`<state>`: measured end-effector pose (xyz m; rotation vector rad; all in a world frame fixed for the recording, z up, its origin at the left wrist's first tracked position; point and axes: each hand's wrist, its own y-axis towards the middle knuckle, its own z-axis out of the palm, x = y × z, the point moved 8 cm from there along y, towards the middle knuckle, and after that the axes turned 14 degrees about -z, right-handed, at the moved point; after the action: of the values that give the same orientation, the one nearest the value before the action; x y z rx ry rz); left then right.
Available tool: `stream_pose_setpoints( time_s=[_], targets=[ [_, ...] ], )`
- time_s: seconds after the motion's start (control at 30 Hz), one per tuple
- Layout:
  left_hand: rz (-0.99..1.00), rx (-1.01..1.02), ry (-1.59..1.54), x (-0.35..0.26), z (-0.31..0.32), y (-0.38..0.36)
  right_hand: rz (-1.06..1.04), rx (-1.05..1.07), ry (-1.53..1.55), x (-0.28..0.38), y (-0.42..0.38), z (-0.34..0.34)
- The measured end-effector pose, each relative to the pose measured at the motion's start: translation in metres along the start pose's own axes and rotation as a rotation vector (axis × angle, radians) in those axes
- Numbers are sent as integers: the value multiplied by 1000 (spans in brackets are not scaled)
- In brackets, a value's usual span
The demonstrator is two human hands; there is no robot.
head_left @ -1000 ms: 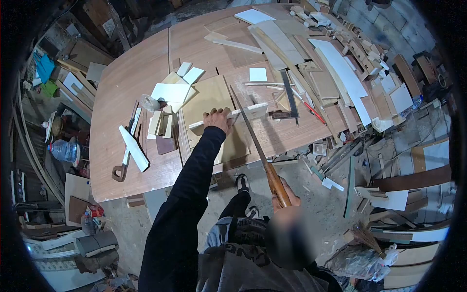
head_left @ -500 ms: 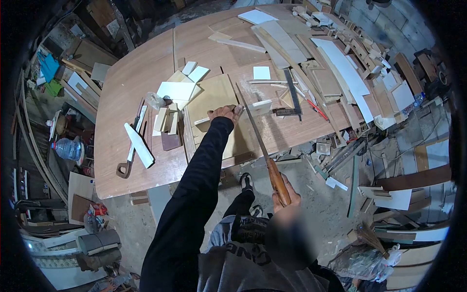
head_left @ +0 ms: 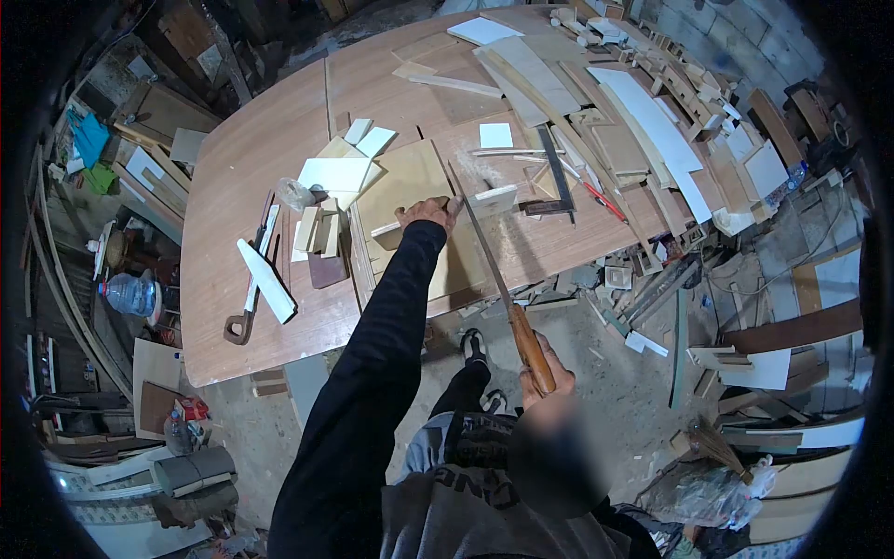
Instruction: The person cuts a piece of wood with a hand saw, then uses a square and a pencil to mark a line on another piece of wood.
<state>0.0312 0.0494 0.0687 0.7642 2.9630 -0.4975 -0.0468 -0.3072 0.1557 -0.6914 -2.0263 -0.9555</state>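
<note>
My right hand [head_left: 547, 371] is wrapped round the wooden handle of a handsaw [head_left: 531, 349]. The saw's long blade runs up and left, its toothed part lying against a narrow piece of wood [head_left: 492, 197] that sticks out to the right of the blade. My left hand [head_left: 429, 213] presses on the same strip of wood just left of the blade, its fingers curled over it. Beneath that hand is a flat tan board [head_left: 402, 177] on the brown table [head_left: 233, 177].
Left of the board lie white and tan offcuts [head_left: 335, 174], a clear plastic bag [head_left: 295, 194] and a second saw [head_left: 238, 326]. To the right are a black square [head_left: 557, 172], a red pencil-like tool [head_left: 605, 202] and long boards [head_left: 652, 121]. Wood scraps litter the floor.
The view has shifted slightly. My left hand still holds the wood in the same place, and the saw has moved very little.
</note>
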Motion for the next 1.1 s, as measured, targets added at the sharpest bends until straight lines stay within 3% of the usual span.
stream_pose_setpoints(
  time_s=[0.17,0.3,0.37,0.7,0.83,1.03,1.1],
  targets=[
    [12,-64,21,-2,-7,-14,83,10,25,-18,-4,10],
    [4,-94,2,1,0,0,-30,-11,-34,3,13,7],
    [1,-33,-48,-1,-1,-3,165,55,115,-8,5,11],
    [-15,-29,-33,-2,-5,-9,66,37,99,-14,16,13],
    [-20,-39,-65,-2,-7,-9,137,55,92,-24,35,22],
    [-35,-40,11,0,-8,-13,28,21,95,-19,46,23],
    [-20,-65,-2,0,-12,-11,183,99,100,-37,51,39]
  ],
)
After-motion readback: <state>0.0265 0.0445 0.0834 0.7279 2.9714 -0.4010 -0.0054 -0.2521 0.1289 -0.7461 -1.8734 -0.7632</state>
